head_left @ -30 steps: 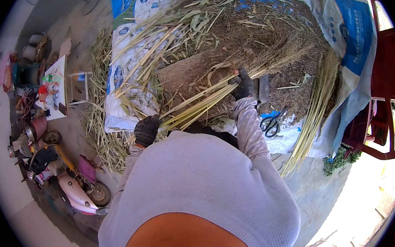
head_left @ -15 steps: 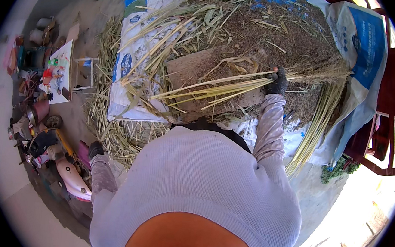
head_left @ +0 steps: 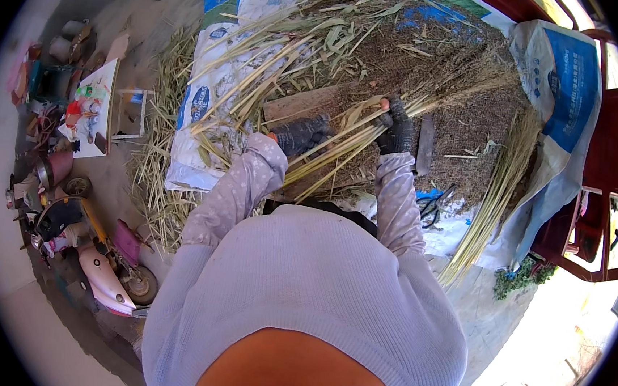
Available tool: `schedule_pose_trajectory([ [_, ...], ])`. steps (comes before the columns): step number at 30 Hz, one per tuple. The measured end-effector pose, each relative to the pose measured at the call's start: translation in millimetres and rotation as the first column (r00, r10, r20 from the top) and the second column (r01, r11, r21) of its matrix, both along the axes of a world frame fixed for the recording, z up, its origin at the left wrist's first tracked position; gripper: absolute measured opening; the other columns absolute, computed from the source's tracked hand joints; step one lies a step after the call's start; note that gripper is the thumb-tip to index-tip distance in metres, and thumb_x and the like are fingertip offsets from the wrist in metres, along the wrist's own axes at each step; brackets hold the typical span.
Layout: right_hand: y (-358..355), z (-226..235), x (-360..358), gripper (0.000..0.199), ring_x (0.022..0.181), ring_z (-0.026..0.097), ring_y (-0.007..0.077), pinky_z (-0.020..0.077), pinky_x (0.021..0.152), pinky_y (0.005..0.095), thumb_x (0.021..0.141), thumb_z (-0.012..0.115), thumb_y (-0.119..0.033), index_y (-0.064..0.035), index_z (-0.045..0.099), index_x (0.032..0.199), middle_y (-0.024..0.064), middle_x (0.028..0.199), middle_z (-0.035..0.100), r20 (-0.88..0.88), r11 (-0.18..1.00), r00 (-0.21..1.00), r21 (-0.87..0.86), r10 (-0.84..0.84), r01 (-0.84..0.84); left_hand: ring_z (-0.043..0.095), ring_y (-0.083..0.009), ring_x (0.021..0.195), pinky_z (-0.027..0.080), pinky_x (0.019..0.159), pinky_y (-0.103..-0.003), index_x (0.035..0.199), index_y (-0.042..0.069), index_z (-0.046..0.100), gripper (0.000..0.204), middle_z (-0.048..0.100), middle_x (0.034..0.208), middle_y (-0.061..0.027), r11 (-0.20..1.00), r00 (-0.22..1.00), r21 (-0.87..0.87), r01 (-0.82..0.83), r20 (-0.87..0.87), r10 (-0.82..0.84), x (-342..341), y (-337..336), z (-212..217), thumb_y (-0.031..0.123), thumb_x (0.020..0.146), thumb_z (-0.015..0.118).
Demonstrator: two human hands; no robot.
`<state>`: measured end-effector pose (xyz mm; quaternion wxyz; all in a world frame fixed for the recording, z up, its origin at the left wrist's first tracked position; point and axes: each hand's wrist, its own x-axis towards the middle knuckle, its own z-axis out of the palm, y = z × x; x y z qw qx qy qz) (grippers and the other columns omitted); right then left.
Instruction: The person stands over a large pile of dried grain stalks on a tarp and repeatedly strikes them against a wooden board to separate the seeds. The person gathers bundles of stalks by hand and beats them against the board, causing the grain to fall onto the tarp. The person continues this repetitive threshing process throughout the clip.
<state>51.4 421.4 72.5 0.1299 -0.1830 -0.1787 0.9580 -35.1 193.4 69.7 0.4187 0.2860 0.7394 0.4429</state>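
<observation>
Gripping stalk bundle in right hand, gloved fingers closed round it just below seed heads. Bundle slants mid-scene: heads far right, butt ends near left. Our left hand sits at bundle's left side; cannot tell whether fingers are closed. We'd judge: hold neck firm, draw stalks parallel, spare brittle heads. Scissors lie near right, second bundle beyond, farther right.
</observation>
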Motion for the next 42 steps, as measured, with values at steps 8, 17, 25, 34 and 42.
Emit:
schedule_pose_trajectory([
  [8, 11.8, 5.7, 5.2, 0.01, 0.044, 0.036, 0.0048, 0.0357, 0.044, 0.0205, 0.087, 0.05, -0.015, -0.006, 0.054, 0.09, -0.0011, 0.066, 0.051, -0.023, 0.998, 0.998, 0.009, -0.055, 0.056, 0.053, -0.0259, 0.088, 0.042, 0.077, -0.034, 0.111, 0.001, 0.053, 0.036, 0.056, 0.093, -0.0163, 0.986, 0.986, 0.014, 0.163, -0.037, -0.163, -7.2, 65.4, 10.6, 0.027, 0.086, 0.049],
  [17, 5.6, -7.0, -5.2, 0.011, 0.045, 0.039, 0.0051, 0.0367, 0.043, 0.0211, 0.085, 0.054, -0.017, -0.006, 0.055, 0.087, -0.0012, 0.066, 0.052, 0.237, 0.98, 0.951, 0.016, -0.198, 0.2, 0.05, -0.025, 0.093, 0.039, 0.083, -0.035, 0.108, 0.006, 0.053, 0.024, 0.052, 0.103, -0.0153, 0.982, 0.992, -0.19, -0.023, 0.116, 0.046, 14.2, 38.8, 40.0, 0.018, 0.087, 0.047],
  [25, 26.2, 19.4, 2.3, 0.012, 0.044, 0.039, 0.0064, 0.0355, 0.041, 0.0206, 0.085, 0.054, -0.016, -0.0059, 0.055, 0.091, 0.0002, 0.064, 0.052, 0.208, 0.954, 0.933, 0.122, -0.294, 0.273, 0.054, -0.0128, 0.065, 0.043, 0.061, -0.028, 0.085, 0.005, 0.059, 0.019, 0.058, 0.077, -0.0032, 0.96, 0.961, 0.078, 0.269, -0.086, -0.263, 3.6, -42.5, 15.7, 0.02, 0.088, 0.047],
  [34, 80.9, -48.4, 13.2, 0.013, 0.045, 0.04, 0.0081, 0.0369, 0.042, 0.0237, 0.085, 0.055, -0.021, -0.0076, 0.054, 0.084, 0.0017, 0.07, 0.053, -0.028, 0.943, 0.95, -0.129, -0.312, 0.306, 0.059, -0.0133, 0.064, 0.048, 0.054, -0.025, 0.095, 0.007, 0.057, 0.017, 0.061, 0.079, -0.0065, 0.909, 0.867, -0.231, -0.348, 0.289, 0.405, -37.3, -176.2, 46.1, 0.02, 0.086, 0.052],
  [42, 81.5, -74.9, 26.0, 0.022, 0.043, 0.035, 0.0057, 0.0317, 0.041, 0.0195, 0.086, 0.052, -0.028, -0.0075, 0.049, 0.078, -0.005, 0.049, 0.036, 0.28, 0.913, 0.872, 0.056, -0.403, 0.404, 0.054, -0.0084, 0.059, 0.045, 0.049, -0.02, 0.103, 0.009, 0.054, 0.023, 0.06, 0.078, -0.0036, 0.618, 0.588, -0.155, -0.77, 0.203, 0.783, -13.3, -260.8, 59.5, 0.018, 0.082, 0.057],
])
